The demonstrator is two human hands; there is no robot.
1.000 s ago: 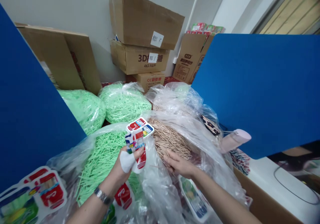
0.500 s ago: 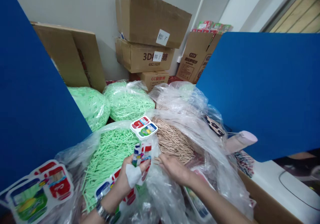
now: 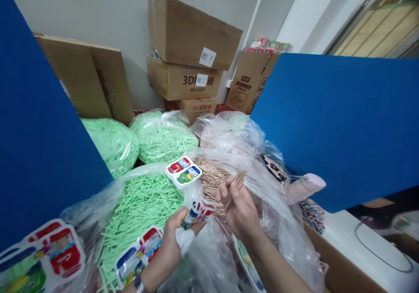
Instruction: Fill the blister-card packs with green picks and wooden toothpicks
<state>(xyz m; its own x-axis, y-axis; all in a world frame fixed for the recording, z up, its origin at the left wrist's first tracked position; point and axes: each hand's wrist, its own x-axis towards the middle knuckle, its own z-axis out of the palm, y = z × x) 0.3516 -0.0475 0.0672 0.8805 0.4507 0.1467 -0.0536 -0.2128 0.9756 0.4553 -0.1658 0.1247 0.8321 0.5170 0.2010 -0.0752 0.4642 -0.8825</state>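
Observation:
My left hand (image 3: pixel 176 232) grips a printed candy pouch (image 3: pixel 199 211) in red, blue and white, its shape bent; a white wrap or paper is at the hand. My right hand (image 3: pixel 240 205) is closed around a small bundle of brown sticks (image 3: pixel 240 178), held upright above the pile of loose brown sticks (image 3: pixel 211 179). Left of these, an opened clear bag holds green sticks (image 3: pixel 147 197). On the edge between the two piles lies a red, blue and green package (image 3: pixel 183 171). Another such package (image 3: pixel 139 253) rests partly under my left forearm.
More packages (image 3: pixel 42 258) lie at lower left. Tied bags of green sticks (image 3: pixel 163 140) stand behind. Cardboard boxes (image 3: pixel 193 35) are stacked at the wall. Blue panels (image 3: pixel 334 122) flank both sides. A pale pink cylinder (image 3: pixel 307 186) stands at right beside a white surface (image 3: pixel 350 245).
My right hand has lifted from the brown pile with a bundle of sticks and turned upward. My left hand has tilted the pouch over to the right. The view has shifted slightly.

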